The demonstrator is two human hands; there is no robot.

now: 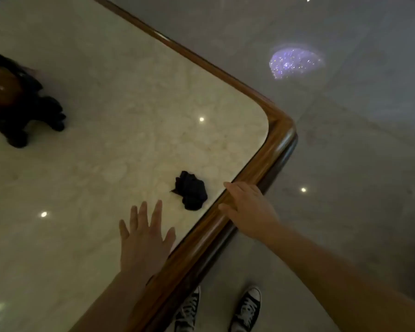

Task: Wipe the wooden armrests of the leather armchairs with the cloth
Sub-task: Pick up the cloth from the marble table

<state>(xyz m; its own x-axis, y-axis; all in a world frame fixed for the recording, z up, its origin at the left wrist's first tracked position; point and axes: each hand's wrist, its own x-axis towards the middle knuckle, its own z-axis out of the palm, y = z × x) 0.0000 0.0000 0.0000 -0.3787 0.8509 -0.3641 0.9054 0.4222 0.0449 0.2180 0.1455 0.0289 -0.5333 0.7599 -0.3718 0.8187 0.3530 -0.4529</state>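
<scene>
Marble surface: a pale, polished table top [106,140] with a rounded wooden rim [271,152] is seen from above; ceiling lights are mirrored in it as small bright dots.
Cloth: a small dark cloth [191,190] lies crumpled on the marble, close to the wooden rim and between the two hands, touched by neither.
Left hand: the left hand [145,236] is spread flat and wide over the marble, fingers pointing toward the cloth; nothing is held.
Right hand: the right hand [247,207] is laid over the wooden rim just right of the cloth, fingers loosely extended; nothing is gripped.
Progress: the task is judged to be at its very start. The cloth is not yet picked up, and no armchair or armrest is shown, so all of the wiping appears to be left.
Other things: a dark carved ornament [17,101] with a brownish glossy body stands at the left edge, well apart from the cloth. Two black-and-white sneakers [247,307] are seen on the grey polished floor [345,140], where a sparkling violet reflection is also visible.
Obstacles: nothing lies between either hand and the cloth; the table corner would have to be walked around.
</scene>
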